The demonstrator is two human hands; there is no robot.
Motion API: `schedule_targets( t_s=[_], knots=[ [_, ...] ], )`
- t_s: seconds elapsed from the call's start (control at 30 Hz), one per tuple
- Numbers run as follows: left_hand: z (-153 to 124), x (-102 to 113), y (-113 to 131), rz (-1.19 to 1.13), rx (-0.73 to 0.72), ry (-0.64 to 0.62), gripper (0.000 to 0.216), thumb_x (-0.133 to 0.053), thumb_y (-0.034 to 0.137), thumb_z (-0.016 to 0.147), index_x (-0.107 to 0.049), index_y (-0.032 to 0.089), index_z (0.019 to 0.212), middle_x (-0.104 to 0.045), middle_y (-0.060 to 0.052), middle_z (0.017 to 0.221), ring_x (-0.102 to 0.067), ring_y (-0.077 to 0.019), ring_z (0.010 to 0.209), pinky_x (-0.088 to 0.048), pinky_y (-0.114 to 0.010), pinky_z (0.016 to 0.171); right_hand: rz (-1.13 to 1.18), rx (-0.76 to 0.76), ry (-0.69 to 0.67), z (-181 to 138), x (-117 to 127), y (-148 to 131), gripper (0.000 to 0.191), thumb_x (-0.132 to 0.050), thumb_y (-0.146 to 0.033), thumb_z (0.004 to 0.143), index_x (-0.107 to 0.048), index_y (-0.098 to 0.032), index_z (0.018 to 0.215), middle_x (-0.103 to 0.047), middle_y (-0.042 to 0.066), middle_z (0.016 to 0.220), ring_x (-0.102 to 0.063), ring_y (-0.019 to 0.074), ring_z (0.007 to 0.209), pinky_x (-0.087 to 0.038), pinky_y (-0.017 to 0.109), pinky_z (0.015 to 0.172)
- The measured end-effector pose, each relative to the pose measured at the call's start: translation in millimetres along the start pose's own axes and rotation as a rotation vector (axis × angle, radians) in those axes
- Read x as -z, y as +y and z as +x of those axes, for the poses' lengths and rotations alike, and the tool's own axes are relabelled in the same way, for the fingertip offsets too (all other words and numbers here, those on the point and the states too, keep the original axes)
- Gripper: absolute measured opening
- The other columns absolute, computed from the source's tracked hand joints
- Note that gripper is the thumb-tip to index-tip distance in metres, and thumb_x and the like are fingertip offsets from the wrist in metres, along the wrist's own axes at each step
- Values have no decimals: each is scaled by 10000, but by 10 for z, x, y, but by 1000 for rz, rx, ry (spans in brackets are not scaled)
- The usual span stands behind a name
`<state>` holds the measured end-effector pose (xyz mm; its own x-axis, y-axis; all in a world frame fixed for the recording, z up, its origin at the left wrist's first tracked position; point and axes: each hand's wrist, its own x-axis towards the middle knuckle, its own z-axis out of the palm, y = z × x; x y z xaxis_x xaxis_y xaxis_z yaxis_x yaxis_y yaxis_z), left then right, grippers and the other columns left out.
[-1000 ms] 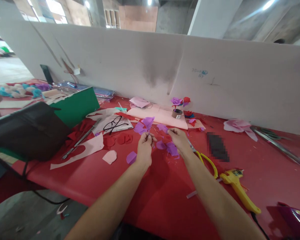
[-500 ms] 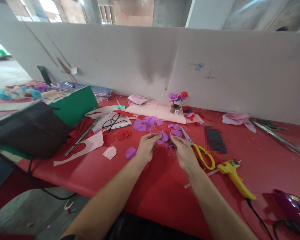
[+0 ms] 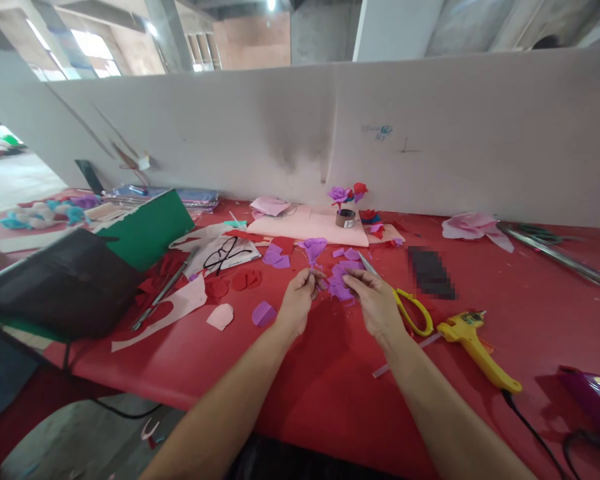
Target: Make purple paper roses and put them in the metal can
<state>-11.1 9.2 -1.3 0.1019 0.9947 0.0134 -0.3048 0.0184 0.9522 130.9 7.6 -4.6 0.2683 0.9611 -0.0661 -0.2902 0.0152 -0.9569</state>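
Note:
My left hand [image 3: 299, 303] is closed, thumb and fingers pinching the thin stem below a purple crepe-paper flower [image 3: 314, 249], which stands upright above the fingertips. My right hand [image 3: 375, 300] pinches a purple paper petal [image 3: 344, 268] just to the right of the flower. Other purple scraps lie under and behind the fingertips, so the petal's edges are hard to separate from them. Close to my right hand lie scissors [image 3: 414, 312] with yellow handles, their blades partly hidden by the hand. A loose purple petal [image 3: 264, 314] rests left of my left hand.
A yellow glue gun [image 3: 473, 343] with a cord lies at right, near a blurred dark rectangle [image 3: 431, 272]. Finished paper flowers stand in a tape roll [image 3: 345, 219] at the back. Eyeglasses [image 3: 226, 255], red petals [image 3: 247, 279] and a black bag [image 3: 65, 287] are at left.
My hands have drawn slightly apart, the petal now on the right hand's side. The flower has shifted a little right and lower. The whole view has turned slightly.

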Motion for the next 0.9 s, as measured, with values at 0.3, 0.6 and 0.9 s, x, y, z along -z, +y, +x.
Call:
schedule_targets(
  t_s=[0.3, 0.6, 0.9],
  knots=[
    [-72, -91, 59, -77, 126, -128, 257, -553, 240, 793, -423, 190, 1009, -579, 31, 628, -368, -74, 462, -270, -217, 515, -74, 3, -56, -38, -25, -17, 185, -750, -267, 601, -730, -189, 767, -709, 13, 766, -614, 153, 750, -464, 297, 771],
    [-71, -110, 18, -100, 106, -159, 124, -560, 217, 784, -458, 182, 845, -574, 20, 651, -421, -70, 487, -310, -210, 512, -34, 20, -159, -114, -88, -57, 135, -725, -280, 643, -693, -171, 716, -634, -15, 624, -539, 115, 596, -440, 279, 676],
    [-61, -92, -1, -113, 119, -94, 41, -517, 135, 775, -493, 165, 790, -543, 25, 656, -435, -62, 506, -343, -204, 553, -43, 20, -161, -103, -71, -2, 149, -724, -288, 649, -708, -188, 759, -673, -5, 698, -580, 133, 684, -439, 299, 748]
  ],
)
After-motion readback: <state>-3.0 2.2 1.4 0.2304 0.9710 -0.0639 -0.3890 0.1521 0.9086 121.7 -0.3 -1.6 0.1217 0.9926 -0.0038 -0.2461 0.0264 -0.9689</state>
